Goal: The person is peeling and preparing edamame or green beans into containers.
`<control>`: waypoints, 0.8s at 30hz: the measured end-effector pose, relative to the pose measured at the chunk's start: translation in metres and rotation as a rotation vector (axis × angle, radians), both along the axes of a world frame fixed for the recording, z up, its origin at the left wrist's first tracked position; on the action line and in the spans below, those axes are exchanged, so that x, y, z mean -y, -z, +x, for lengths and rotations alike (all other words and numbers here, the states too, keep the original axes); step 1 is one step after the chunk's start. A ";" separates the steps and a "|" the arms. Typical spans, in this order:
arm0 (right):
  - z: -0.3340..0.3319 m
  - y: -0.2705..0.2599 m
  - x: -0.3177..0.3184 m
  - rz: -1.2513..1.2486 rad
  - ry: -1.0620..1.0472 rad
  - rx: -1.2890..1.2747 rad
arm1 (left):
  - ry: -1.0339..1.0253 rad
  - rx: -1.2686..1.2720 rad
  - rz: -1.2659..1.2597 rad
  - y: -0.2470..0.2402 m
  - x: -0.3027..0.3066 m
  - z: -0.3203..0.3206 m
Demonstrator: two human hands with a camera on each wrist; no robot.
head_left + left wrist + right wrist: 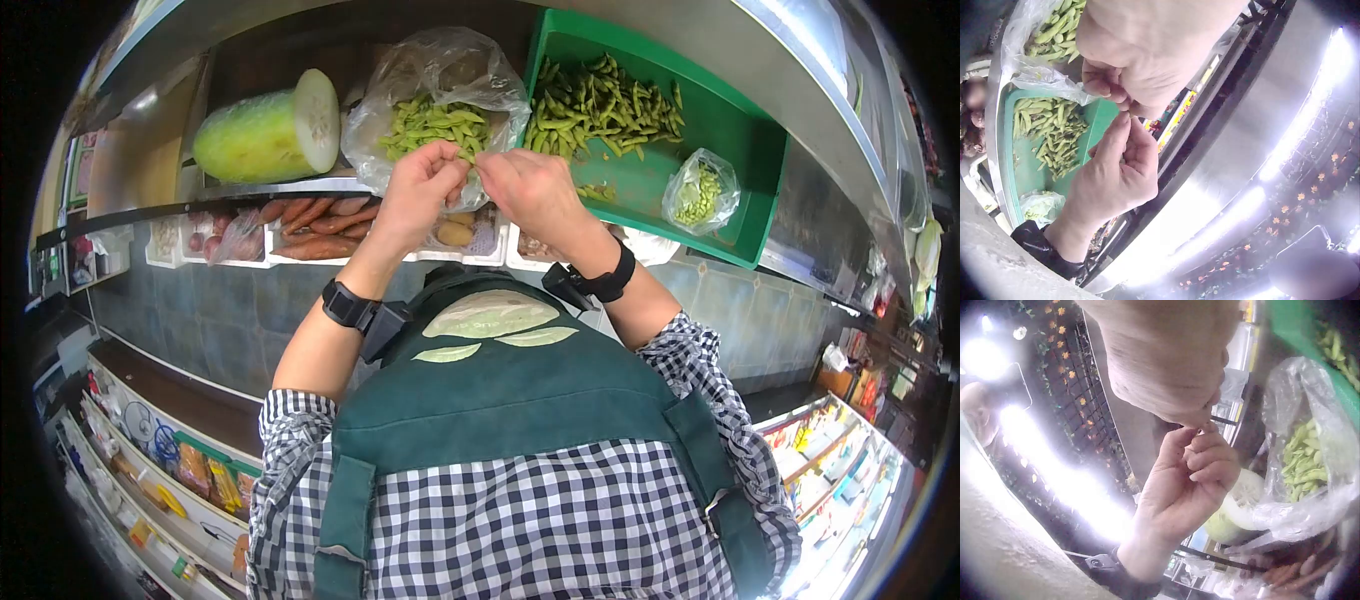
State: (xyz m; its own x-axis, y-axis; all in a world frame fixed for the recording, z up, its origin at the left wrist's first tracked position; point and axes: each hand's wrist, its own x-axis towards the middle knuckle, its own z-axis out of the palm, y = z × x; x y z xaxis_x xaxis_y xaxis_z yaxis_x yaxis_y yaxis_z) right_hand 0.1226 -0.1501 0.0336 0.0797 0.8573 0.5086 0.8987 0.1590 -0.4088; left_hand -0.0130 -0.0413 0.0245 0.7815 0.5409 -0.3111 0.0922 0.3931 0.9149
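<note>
My left hand (425,190) and right hand (535,190) meet fingertip to fingertip over an open clear plastic bag (385,95). Between them they pinch a small green soybean pod (466,156), mostly hidden by the fingers. Inside the bag lies a pile of green pods (435,122). The left wrist view shows the right hand (1119,165) with thumb and forefinger pressed together. In the right wrist view, the left hand (1194,469) has curled fingers close against the right fingertips.
Right of the bag sits a green tray (735,120) with more pods (605,105) and a small bag of shelled beans (700,195). A cut winter melon (245,140) lies left. Sweet potatoes (325,230) and potatoes (455,232) fill white crates below the shelf edge.
</note>
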 end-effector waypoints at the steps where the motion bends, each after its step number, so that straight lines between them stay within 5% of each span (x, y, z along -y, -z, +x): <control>1: -0.002 -0.003 -0.001 -0.016 -0.011 0.034 | -0.002 0.023 0.010 -0.002 0.000 -0.002; 20: -0.028 -0.016 -0.048 -0.043 -0.020 0.198 | 0.024 -0.004 0.199 -0.001 -0.049 -0.024; 24: -0.020 -0.015 -0.049 -0.053 -0.068 0.152 | -0.033 0.067 -0.040 -0.006 -0.046 -0.018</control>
